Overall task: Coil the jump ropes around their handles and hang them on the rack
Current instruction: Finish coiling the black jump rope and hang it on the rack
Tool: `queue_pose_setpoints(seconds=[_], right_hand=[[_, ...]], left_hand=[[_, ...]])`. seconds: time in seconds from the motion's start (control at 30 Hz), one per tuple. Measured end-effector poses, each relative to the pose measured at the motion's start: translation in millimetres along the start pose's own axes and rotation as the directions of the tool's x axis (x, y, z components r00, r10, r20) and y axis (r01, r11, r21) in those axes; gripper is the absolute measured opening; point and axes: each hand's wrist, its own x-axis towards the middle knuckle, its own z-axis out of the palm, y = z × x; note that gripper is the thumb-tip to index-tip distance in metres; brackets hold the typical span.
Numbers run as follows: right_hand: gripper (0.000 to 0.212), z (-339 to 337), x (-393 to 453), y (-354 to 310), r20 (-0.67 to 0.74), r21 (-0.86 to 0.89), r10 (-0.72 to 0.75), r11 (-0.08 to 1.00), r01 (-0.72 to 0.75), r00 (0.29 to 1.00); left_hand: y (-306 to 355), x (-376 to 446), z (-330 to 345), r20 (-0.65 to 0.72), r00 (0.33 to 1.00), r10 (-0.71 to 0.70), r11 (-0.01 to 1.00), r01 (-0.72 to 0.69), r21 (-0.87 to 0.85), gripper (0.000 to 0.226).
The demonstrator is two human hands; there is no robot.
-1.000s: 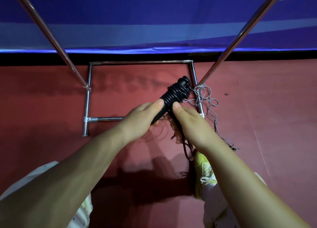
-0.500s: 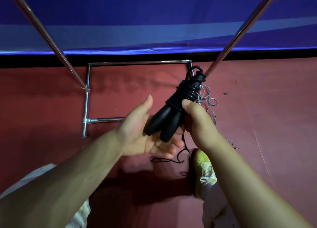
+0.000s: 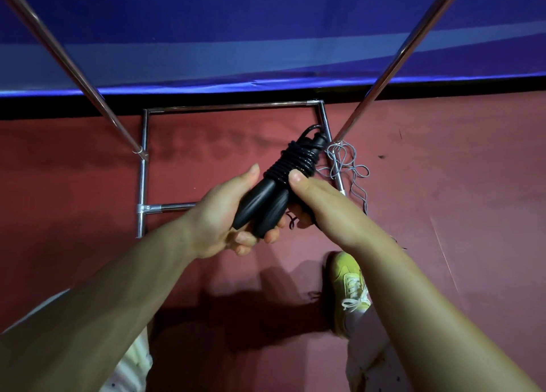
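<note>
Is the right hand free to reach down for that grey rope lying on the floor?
Probably not yet. The right hand grips the coiled black jump rope together with the left hand. The grey rope lies unobstructed beside the rack base.

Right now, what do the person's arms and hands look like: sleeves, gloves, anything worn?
Both forearms are bare to the frame edge: no sleeves, gloves, watch, rings or bands visible. The left hand and right hand are bare too, with short, unpainted thumbnails. No markings show on either arm.
</note>
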Motion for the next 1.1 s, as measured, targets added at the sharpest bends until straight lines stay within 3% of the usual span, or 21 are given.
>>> queue_pose_setpoints(seconds=[0.1,0.2,0.27,0.33,0.43,0.53,0.63,0.7,0.77,0.9,1.1], right_hand=[[0.049,4.3,12.2,-2.3,-0.084,0.074,0.124,0.99,-0.118,0.989],[0.057,4.1,12.9,-2.8,0.049,0.314,0.065,0.946,-0.077,0.997],[0.046,2.0,5.3,-5.9,0.127,0.438,0.027,0.895,-0.08,0.991],[0.029,0.7,1.4,-7.0,0.121,0.447,0.031,0.891,-0.082,0.992],[0.021,-1.6,0.9,-9.5,0.044,0.326,0.011,0.945,-0.025,0.999],[0.023,-5.8,-3.3,-14.7,-0.066,0.015,-0.106,0.994,0.107,0.992],[0.018,-5.6,-6.6,-15.0,-0.138,-0.304,-0.201,0.941,0.152,0.97],[0.02,-1.7,-9.0,-15.8,-0.177,-0.303,-0.222,0.939,0.161,0.959],[0.025,1.2,-10.4,-16.9,-0.213,-0.175,-0.17,0.975,0.134,0.962],[0.023,2.2,-9.8,-18.0,-0.276,-0.129,-0.184,0.98,0.153,0.943],[0.03,1.6,-6.4,-19.0,-0.307,-0.22,-0.071,0.975,0.002,0.949]], left_hand=[[3.1,-3.0,-4.4,0.059,0.998,-0.03,0.995,0.035,-0.094,0.075],[7.3,-8.4,-11.2,0.214,0.977,0.013,0.945,0.058,-0.323,0.067],[6.0,-7.2,-17.8,0.347,0.935,0.07,0.905,0.086,-0.416,0.066],[2.5,-4.2,-21.8,0.459,0.877,0.145,0.855,0.123,-0.505,0.066],[-2.8,-2.1,-19.9,0.524,0.83,0.192,0.845,0.132,-0.519,0.066],[-5.2,-0.3,-17.8,0.586,0.78,0.22,0.839,0.156,-0.522,0.065],[-6.6,2.8,-23.3,0.604,0.774,0.189,0.818,0.216,-0.533,0.067],[-3.6,2.0,-26.7,0.595,0.789,0.154,0.835,0.218,-0.505,0.067],[3.1,-2.2,-24.6,0.526,0.846,0.088,0.892,0.168,-0.419,0.064],[16.4,-10.8,-6.7,0.177,0.984,-0.018,0.956,0.069,-0.285,0.065],[20.7,-13.1,5.5,-0.01,0.999,-0.038,0.988,0.036,-0.151,0.068]])
